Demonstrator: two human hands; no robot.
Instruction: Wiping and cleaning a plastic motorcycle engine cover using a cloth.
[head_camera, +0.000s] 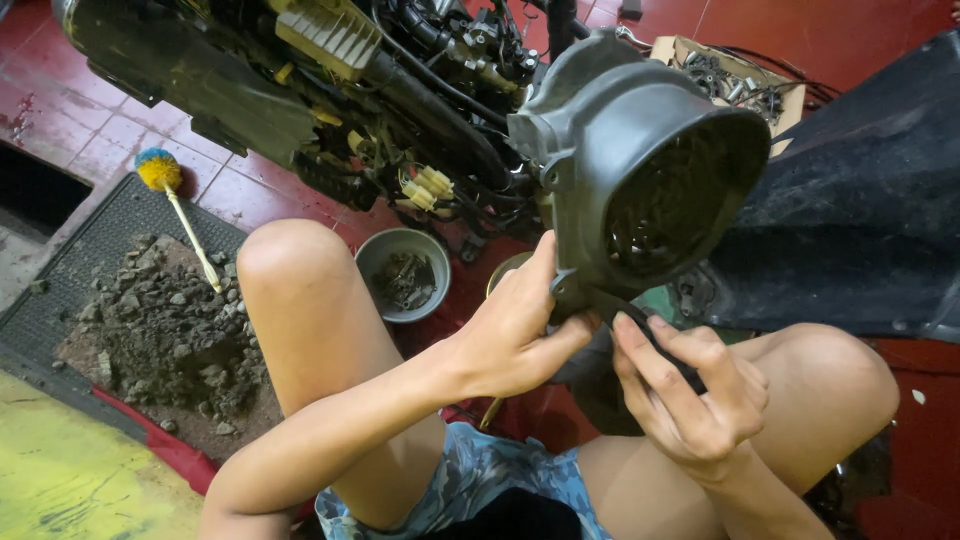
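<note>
Dark grey moulded plastic fan shroud (640, 160): left hand (510, 335) and right hand (690, 385) fingers pinch its lower edge; a weak grip risks it dropping toward the grey metal bowl of bolts (403, 272) left-below.

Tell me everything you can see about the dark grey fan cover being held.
The fan cover is a dark grey shroud, plastic by its look, dusty and scuffed. Its wide round opening faces the camera, with a slatted grille inside. It is held up, tilted, before the stripped engine. The left hand grips its lower edge; the right hand touches the underside.
</note>
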